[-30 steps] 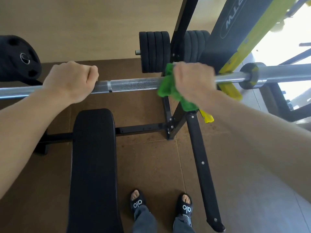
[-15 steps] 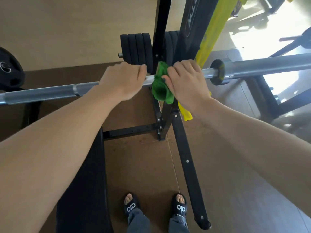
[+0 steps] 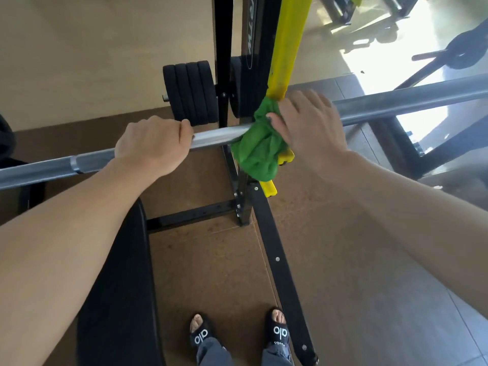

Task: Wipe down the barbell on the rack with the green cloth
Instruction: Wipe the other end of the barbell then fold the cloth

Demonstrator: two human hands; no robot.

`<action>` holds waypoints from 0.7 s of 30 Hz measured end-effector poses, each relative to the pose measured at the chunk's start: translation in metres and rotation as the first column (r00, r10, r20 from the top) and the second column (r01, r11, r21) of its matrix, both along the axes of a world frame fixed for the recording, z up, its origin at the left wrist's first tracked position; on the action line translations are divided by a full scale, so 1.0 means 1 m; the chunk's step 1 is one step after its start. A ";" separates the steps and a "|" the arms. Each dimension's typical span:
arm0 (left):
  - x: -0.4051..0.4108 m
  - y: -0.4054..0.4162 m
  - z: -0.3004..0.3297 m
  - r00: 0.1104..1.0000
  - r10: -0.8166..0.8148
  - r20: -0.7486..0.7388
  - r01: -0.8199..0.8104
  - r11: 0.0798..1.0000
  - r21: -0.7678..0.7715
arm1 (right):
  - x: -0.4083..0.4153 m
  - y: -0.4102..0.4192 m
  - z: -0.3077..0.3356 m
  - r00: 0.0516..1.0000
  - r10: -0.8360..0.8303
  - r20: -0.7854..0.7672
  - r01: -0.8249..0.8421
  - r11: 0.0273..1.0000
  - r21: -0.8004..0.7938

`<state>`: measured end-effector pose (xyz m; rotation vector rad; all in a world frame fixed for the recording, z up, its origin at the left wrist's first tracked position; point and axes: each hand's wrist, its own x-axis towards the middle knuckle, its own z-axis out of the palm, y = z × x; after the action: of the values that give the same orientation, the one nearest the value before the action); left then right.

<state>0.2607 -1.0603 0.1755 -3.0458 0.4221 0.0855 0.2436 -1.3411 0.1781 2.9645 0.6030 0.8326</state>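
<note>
Green cloth [image 3: 257, 149] has slid right along the barbell [image 3: 409, 103] to the yellow rack post [image 3: 286, 43], the right hand [image 3: 307, 125] pressing it there; the left hand [image 3: 153, 142], clenched round the bar, has followed. The shaft's right end seems nearly wiped.

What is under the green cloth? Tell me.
The barbell runs into the green cloth, which the right hand presses on. The wrapped stretch and rack hook are hidden.
</note>
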 end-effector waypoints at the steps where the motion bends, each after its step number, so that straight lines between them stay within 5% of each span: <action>1: 0.000 0.000 -0.001 1.000 -0.001 -0.004 0.001 1.000 0.004 | 0.001 -0.006 0.005 0.998 -0.063 -0.023 0.064 0.997 0.043; 7: -0.003 -0.006 0.010 0.996 -0.064 -0.070 0.063 0.998 -0.014 | 0.015 -0.048 0.027 0.950 -0.305 -0.073 0.312 0.938 0.151; 12: -0.006 -0.075 0.036 0.999 -0.033 -0.024 0.019 0.898 -0.440 | 0.026 -0.053 0.031 0.869 -0.448 -0.211 0.487 0.851 0.196; 16: 0.014 -0.129 0.044 0.999 0.026 -0.047 -0.051 0.701 -0.712 | 0.032 -0.022 0.027 0.845 -0.291 -0.448 0.485 0.771 0.413; 21: 0.017 -0.143 0.030 0.988 0.116 -0.101 -0.153 0.650 -0.745 | 0.022 -0.011 0.007 0.935 -0.209 -0.288 0.321 0.845 0.427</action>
<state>0.2779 -1.2032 0.2057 -3.9181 0.2695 -0.0295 0.2653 -1.3521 0.1850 3.4987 -0.0431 0.6926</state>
